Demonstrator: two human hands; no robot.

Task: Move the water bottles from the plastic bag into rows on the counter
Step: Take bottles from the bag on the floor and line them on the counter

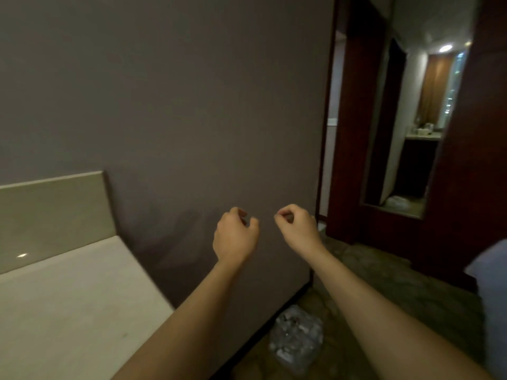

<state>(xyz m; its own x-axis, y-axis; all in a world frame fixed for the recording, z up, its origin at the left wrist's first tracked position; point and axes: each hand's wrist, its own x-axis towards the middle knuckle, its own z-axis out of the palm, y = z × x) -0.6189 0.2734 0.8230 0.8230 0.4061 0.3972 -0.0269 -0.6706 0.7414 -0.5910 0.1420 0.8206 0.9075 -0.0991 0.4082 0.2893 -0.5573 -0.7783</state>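
A clear plastic bag (296, 335) packed with several water bottles sits on the floor at the foot of the grey wall, just right of the counter's end. The pale counter (68, 297) fills the lower left, with nothing standing on the part in view. Both my arms are raised in front of the wall, well above the bag. My left hand (236, 237) has its fingers curled toward the thumb and holds nothing. My right hand (296, 226) is curled the same way, a short gap to its right, also holding nothing.
A beige backsplash (55, 215) rises behind the counter. Dark red wood panelling with a mirror (406, 133) stands at the right, beside a doorway. Patterned carpet (384, 283) covers the floor. A pale blue object (491, 270) shows at the right edge.
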